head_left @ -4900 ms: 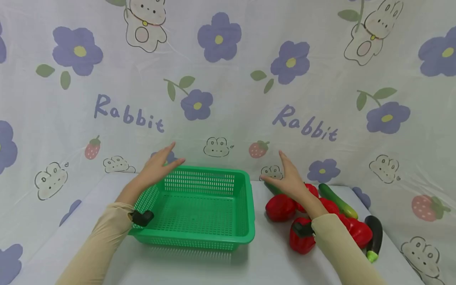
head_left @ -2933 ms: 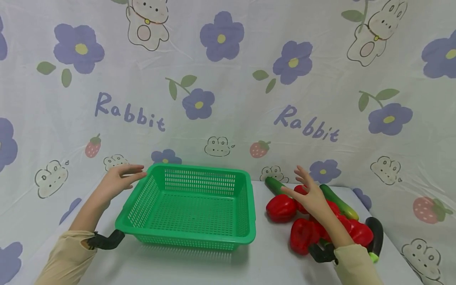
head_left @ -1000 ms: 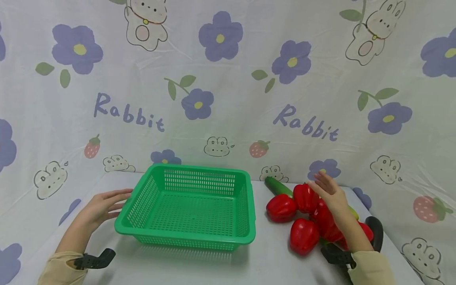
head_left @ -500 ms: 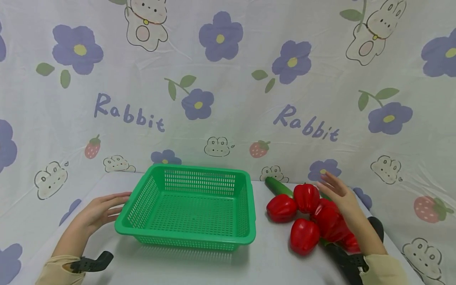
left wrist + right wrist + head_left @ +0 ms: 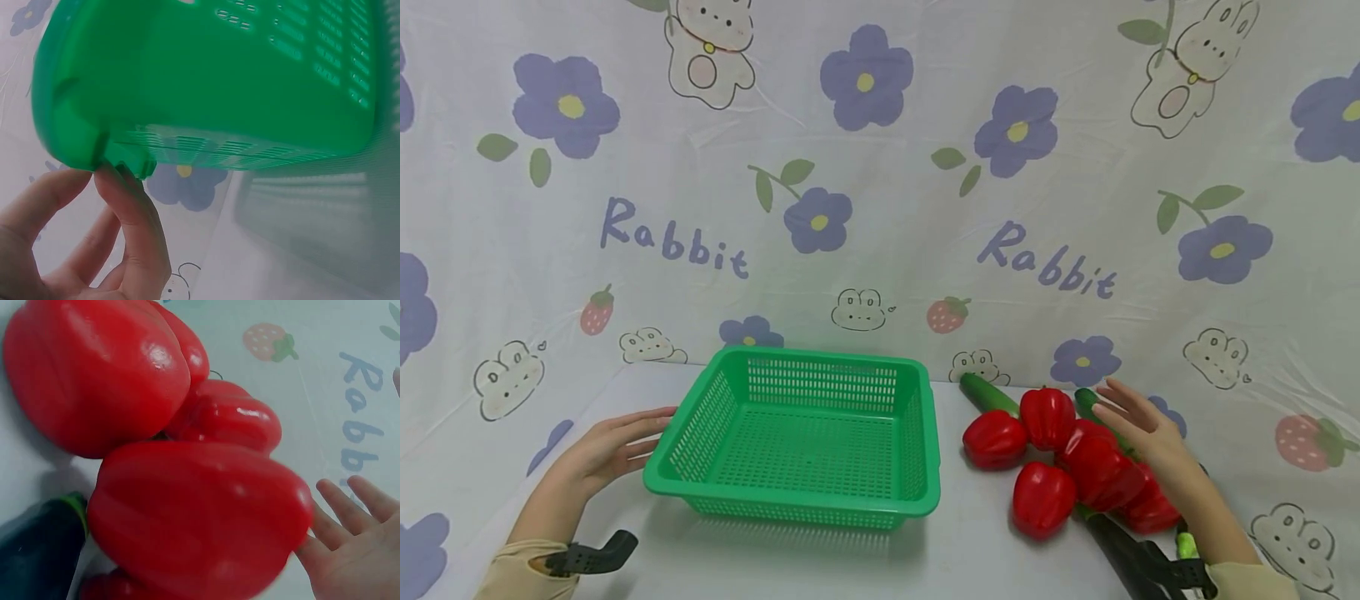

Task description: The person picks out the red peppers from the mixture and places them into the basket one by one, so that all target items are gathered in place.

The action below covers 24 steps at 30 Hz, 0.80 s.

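Observation:
My left hand is at the left rim of a green perforated plastic basket. In the left wrist view, the thumb and index fingertips of that hand pinch the basket rim. My right hand hovers over the far right of the vegetable pile with its fingers spread, holding nothing. Below and left of it lie several red bell peppers, heaped close together. The right wrist view has a large bell pepper overlapping the palm side of the right hand.
A cucumber lies behind the peppers, and another green cucumber is partly hidden by the right hand. A dark eggplant reaches toward the front edge. A second green stem cap shows by the right forearm. Patterned cloth hangs behind.
My left hand came away from over the basket's back left corner, then down to its left rim. My right hand drifted rightward and nearer across the peppers. Basket and vegetables stay put.

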### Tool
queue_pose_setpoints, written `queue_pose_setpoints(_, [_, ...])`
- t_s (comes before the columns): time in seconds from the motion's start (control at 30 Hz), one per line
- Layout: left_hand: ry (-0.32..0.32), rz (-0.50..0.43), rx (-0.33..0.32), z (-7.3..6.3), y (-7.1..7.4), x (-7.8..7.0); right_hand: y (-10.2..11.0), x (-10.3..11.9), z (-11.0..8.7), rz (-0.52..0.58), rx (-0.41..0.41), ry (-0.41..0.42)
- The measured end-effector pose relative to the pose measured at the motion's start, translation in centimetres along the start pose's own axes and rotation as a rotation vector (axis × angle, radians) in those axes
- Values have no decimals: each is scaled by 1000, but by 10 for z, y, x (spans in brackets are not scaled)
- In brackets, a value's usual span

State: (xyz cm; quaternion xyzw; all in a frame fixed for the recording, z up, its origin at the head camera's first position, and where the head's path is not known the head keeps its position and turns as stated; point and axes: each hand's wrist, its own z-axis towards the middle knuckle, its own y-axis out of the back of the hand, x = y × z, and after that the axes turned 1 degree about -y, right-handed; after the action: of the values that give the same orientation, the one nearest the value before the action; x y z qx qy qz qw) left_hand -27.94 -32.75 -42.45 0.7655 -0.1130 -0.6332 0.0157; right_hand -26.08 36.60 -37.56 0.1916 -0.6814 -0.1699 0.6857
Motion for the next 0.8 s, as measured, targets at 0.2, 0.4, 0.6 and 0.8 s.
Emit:
queue_pose_setpoints(0.2, [3, -91, 46, 2, 5, 5, 8, -8, -7, -10, -13, 24])
queue_pose_setpoints(0.4, [21, -187, 58, 3, 7, 9, 13, -17, -13, -38, -27, 30])
queue_pose_setpoints(0.6, [18, -234, 73, 4, 7, 12, 18, -26, -19, -58, -30, 52])
queue_pose_setpoints(0.8, [8, -285, 100, 4, 8, 13, 21, -28, -23, -104, 48, 2])
